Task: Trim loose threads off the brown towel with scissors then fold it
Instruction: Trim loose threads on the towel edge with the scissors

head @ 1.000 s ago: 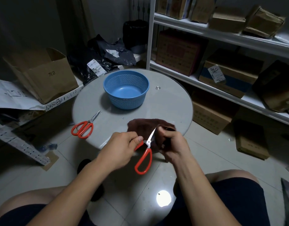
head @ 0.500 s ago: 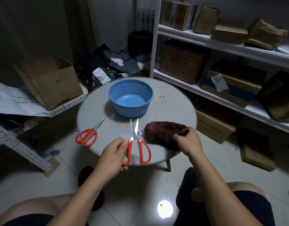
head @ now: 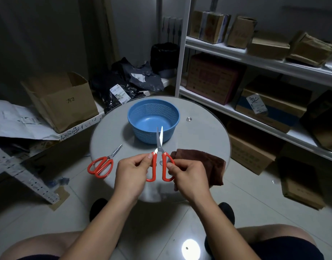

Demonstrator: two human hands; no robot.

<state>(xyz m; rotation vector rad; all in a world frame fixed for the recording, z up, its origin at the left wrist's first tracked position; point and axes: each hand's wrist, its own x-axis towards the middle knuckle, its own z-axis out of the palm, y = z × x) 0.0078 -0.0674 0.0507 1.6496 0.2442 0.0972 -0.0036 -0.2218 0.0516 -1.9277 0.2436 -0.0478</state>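
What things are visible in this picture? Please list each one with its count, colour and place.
Round table: 1, grey, centre.
Basket: 1, blue, on the table's far side.
Held scissors: 1, red handles, blades slightly apart, in both hands.
Spare scissors: 1, red handles, on the table's left edge.
Brown towel: 1, bunched on the table's right near edge.
Open cardboard box: 1, tan, left.
Shelving: white, right, with cardboard boxes.
Left hand: pinches the left handle.
Right hand: pinches the right handle.
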